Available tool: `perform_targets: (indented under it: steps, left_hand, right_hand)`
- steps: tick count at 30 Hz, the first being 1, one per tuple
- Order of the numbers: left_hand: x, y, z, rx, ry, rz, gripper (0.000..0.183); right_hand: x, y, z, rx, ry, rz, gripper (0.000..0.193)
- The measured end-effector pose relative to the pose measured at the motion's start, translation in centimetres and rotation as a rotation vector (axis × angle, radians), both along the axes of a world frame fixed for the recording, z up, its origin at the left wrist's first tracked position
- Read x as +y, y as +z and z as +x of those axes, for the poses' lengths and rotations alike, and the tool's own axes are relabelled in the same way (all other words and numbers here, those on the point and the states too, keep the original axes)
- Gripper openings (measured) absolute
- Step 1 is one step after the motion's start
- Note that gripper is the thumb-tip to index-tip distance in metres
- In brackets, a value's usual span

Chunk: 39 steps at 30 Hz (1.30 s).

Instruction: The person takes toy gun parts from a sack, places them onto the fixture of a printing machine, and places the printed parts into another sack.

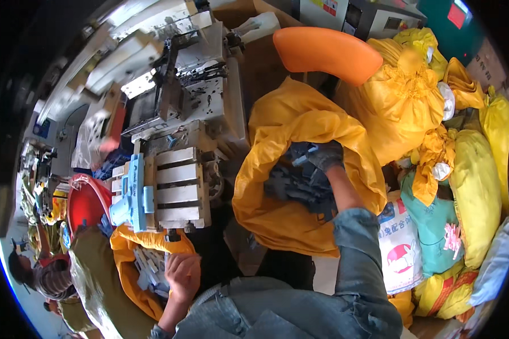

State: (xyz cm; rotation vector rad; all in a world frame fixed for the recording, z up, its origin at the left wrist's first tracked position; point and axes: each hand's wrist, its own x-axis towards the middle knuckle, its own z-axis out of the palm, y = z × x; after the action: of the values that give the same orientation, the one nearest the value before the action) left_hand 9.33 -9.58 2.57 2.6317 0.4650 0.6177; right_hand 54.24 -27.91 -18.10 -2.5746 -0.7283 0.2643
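My right hand (326,156), in a dark grey glove, reaches down into a large open yellow sack (300,127) and closes on dark blue-grey plastic parts (291,183) piled inside. My left hand (183,273) is bare. Its fingers curl over the rim of a smaller yellow bag (131,240) at my lap, which holds pale blue and white plastic pieces (147,268). A light blue toy-gun-shaped piece (131,195) lies on a wooden slatted jig (181,189) just above that bag.
A stained machine (192,73) stands behind the jig. There is a red basin (85,206) to the left and an orange chair back (325,52) above the sack. Several tied yellow sacks (404,99), a teal sack (432,223) and a white printed sack (398,246) crowd the right. Another person (45,277) sits lower left.
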Motion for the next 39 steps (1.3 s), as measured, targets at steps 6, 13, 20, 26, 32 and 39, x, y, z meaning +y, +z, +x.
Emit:
perform_targets:
  steps: [6, 13, 20, 26, 32, 39]
  left_hand:
    - [-3.6, -3.5, 8.1, -0.005, -0.103, -0.259, 0.035]
    - [-3.2, -4.1, 8.4, 0.121, -0.073, -1.213, 0.037]
    - [-0.4, 1.1, 3.6, 0.082, -0.186, -1.498, 0.035]
    - [6.6, 7.1, 1.6, -0.326, 0.255, 0.158, 0.023]
    - [14.3, 6.1, 4.2, -0.325, 0.311, 0.292, 0.015]
    - [16.4, 10.6, -1.9, -0.672, 0.580, -0.213, 0.023]
  right_hand:
    - [-4.4, 6.1, -12.9, 0.518, -0.067, 0.557, 0.042]
    - [-2.5, 16.0, -25.7, -0.110, 0.109, 0.650, 0.051]
    - [-1.9, 21.5, -27.0, -0.468, 0.750, 0.325, 0.044]
    - [0.2, 25.7, -26.4, -0.264, 0.740, 0.639, 0.037]
    - [5.0, 25.2, -24.7, 0.442, 0.123, 1.175, 0.036]
    - [13.9, 27.7, -25.0, -0.066, 0.580, 1.042, 0.033]
